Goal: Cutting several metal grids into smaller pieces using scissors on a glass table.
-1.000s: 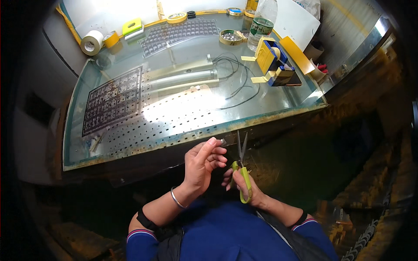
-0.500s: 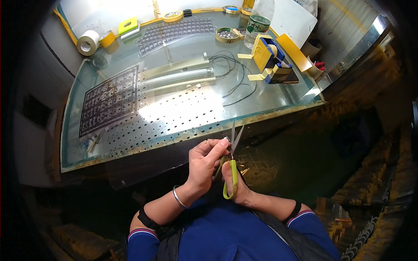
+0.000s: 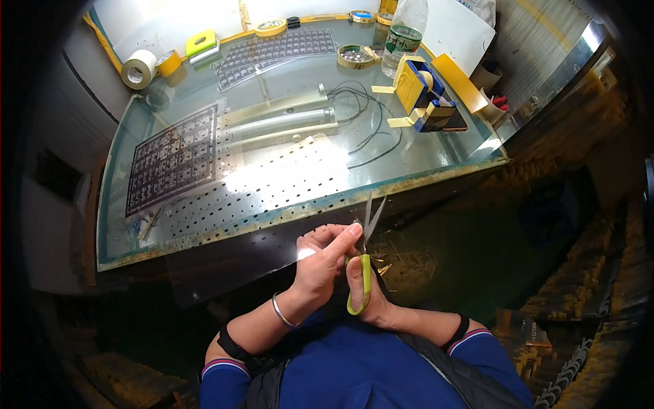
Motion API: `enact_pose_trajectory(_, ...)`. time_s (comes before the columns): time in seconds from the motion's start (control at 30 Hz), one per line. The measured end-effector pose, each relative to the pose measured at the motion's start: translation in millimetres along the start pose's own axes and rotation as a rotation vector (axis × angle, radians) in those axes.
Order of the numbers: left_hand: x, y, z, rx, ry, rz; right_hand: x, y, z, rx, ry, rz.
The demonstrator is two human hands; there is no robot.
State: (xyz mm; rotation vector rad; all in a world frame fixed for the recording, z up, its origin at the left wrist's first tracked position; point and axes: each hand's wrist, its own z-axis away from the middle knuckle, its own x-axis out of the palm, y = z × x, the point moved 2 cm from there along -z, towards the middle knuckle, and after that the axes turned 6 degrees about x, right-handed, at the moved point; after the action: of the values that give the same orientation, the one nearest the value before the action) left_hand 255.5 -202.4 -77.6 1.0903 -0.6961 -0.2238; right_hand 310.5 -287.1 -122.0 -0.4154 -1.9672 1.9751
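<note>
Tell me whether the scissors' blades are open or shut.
Open: the scissors in the right hand show two blades spread in a V, tips apart.

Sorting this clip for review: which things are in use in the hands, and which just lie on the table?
In use: scissors in the right hand; left hand pinching something too small to tell.

Lying about: tape rolls, water bottle, black wires, tape dispenser, perforated sheet.

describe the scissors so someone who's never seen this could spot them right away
Start at the glass-topped table and drop to its near edge, where the two hands meet. The scissors sit in the right hand: lime-green handles, thin metal blades open in a V pointing at the table.
</note>
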Motion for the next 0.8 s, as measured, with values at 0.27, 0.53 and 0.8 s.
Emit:
enact_pose_trajectory(0.27, -17.6, 1.9, -3.6, 0.149, -0.058, -0.055, -13.6, -8.9, 14.4, 0.272, -0.115, -0.139)
enact_pose_trajectory(0.53, -30.8, 6.5, -3.1, 0.104, -0.162, -0.087, -30.4, -20.7, 18.9, 0.414, -0.163, 0.101)
enact_pose_trajectory(0.8, -32.0, 3.5, -1.3, 0.019, -0.177, -0.069, -29.0, -29.8, 16.3, 0.483, -0.134, 0.13)
